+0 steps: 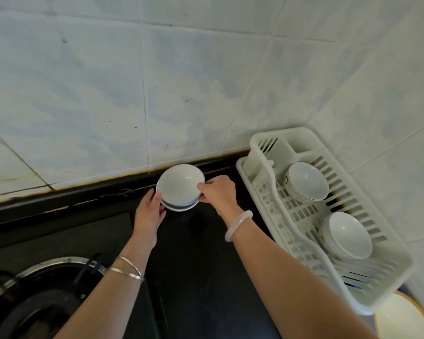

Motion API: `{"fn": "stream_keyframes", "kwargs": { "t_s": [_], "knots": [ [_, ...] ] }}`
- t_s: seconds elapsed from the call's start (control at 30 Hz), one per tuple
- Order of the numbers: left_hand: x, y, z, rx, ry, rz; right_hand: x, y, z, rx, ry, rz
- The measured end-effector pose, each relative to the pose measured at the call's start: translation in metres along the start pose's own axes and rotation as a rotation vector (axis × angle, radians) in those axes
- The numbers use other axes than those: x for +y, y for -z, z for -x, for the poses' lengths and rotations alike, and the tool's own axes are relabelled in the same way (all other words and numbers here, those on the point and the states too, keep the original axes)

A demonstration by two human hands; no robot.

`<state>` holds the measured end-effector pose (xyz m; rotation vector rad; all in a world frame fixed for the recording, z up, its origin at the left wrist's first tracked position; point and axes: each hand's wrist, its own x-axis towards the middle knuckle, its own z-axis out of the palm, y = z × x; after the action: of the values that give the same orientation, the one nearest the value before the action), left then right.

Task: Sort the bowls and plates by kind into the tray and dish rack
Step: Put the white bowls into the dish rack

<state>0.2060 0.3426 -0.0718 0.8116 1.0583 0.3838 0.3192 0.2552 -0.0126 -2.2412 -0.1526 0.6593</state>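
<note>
Both arms outstretched, left hand [150,208] and right hand [218,190] each in a grip on opposite rims of stacked bowls [179,187]

Both hands grip a small stack of white dishes [180,189] over the dark bench [201,253] by the tiled wall: the left hand [150,211] at its left edge, the right hand [218,190] at its right. Two bowls [306,181] [348,234] sit in the white rack [279,204] to the right, a stove burner [34,289] lower left.
</note>
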Motion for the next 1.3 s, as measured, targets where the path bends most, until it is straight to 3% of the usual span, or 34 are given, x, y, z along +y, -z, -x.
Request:
{"fn": "stream_keyframes", "kwargs": {
  "t_s": [0.33, 0.5, 0.6, 0.87, 1.13, 1.3],
  "knots": [
    [0.004, -0.002, -0.011, 0.011, 0.045, -0.039, 0.004, -0.001, -0.005, -0.091, -0.039, 0.1],
    [0.011, -0.001, -0.008, -0.035, 0.073, 0.0, 0.006, -0.001, -0.007, -0.332, -0.199, -0.208],
    [0.014, -0.001, -0.004, -0.064, 0.084, -0.007, 0.01, 0.002, -0.004, -0.375, -0.168, -0.265],
    [0.039, -0.03, 0.029, -0.242, 0.036, -0.1, 0.014, 0.057, 0.021, -0.243, -0.08, -0.411],
    [0.055, -0.126, 0.082, -0.533, 0.012, -0.278, 0.031, 0.169, 0.057, -0.011, -0.065, -0.562],
    [0.041, -0.193, 0.108, -0.655, 0.055, -0.456, 0.065, 0.215, 0.069, 0.12, -0.161, -0.713]
  ]
}}
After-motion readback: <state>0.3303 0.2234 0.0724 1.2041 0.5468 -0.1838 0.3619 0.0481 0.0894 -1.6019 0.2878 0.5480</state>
